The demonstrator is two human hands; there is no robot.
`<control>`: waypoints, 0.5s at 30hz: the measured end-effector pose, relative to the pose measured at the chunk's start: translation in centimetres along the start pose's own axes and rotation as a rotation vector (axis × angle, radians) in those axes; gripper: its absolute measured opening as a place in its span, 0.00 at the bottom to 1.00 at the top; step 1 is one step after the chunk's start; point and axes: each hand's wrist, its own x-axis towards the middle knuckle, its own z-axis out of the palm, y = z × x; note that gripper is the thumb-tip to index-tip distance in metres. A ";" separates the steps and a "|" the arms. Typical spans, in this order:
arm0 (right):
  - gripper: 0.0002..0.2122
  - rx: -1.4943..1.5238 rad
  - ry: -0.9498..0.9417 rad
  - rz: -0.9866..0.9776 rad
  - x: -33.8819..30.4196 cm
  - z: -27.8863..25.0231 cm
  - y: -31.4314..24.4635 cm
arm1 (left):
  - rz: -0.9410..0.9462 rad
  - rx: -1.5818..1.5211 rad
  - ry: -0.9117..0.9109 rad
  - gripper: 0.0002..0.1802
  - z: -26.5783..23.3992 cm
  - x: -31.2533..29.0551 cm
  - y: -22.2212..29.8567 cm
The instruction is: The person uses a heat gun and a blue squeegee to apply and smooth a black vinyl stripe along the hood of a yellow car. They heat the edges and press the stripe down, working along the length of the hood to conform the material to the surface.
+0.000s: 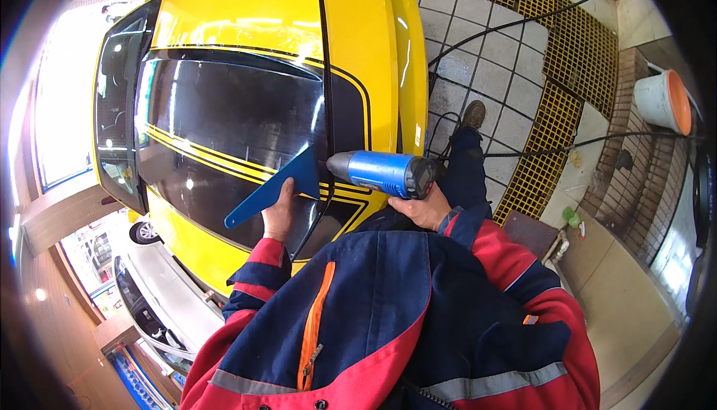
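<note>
My left hand (279, 214) grips a blue triangular squeegee (270, 190), which is over the dark panel of a yellow car's hood (231, 115). In my right hand (424, 208) is a blue heat gun (385, 173) with a black nozzle. The nozzle points left, close beside the squeegee's wide end, above the hood's front edge. Whether the squeegee touches the surface I cannot tell. Yellow and black stripes (213, 151) run along the dark panel, passing under the squeegee. The heat gun's handle is mostly hidden by my fingers.
Black cables (523, 20) cross the grey tiled floor (478, 55) and yellow grating (571, 51) at the right. A white and orange bucket (663, 102) stands by the far right wall. A white car (168, 290) is at the lower left. My shoe (473, 115) rests on the tiles.
</note>
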 end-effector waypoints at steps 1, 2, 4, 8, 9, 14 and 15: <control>0.26 -0.043 -0.005 0.019 0.0 0.1 0.1 | -0.011 0.031 0.015 0.20 0.1 -0.2 0.3; 0.26 -0.014 0.017 -0.019 0.1 0.2 0.2 | -0.015 0.052 0.022 0.20 0.1 -0.4 0.4; 0.25 0.088 0.035 0.013 0.1 0.4 0.5 | -0.016 0.078 0.003 0.22 -0.2 -0.3 0.0; 0.21 0.117 0.079 0.001 0.2 0.4 1.2 | 0.033 0.179 -0.088 0.24 -0.7 0.2 -2.4; 0.19 0.106 0.108 -0.025 0.3 0.4 1.3 | 0.071 0.210 -0.120 0.24 -0.6 0.3 -2.9; 0.16 0.088 0.162 0.005 0.3 0.2 2.2 | 0.454 0.490 -0.331 0.17 3.7 0.5 -3.2; 0.20 0.097 0.167 0.023 0.2 0.1 2.3 | 0.252 0.237 -0.364 0.18 4.8 0.2 -2.6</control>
